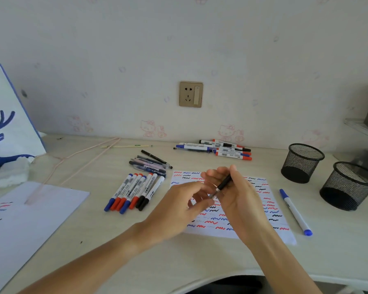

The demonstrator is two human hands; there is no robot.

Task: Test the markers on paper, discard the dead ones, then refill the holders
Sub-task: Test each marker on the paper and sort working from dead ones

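Pale desk point(200, 257); right hand point(240, 200) grip pinching black pen point(224, 183); left hand point(179, 211) grip unclear; bag point(6, 115) reads "ee".

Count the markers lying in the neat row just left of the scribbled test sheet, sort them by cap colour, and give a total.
Blue-capped markers: 2
Red-capped markers: 3
Black-capped markers: 2
Total: 7

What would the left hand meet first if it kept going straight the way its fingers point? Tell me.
Likely the black pen held in the right hand. The left hand points up and right, its fingertips already at the pen's lower end, though depth is unclear.
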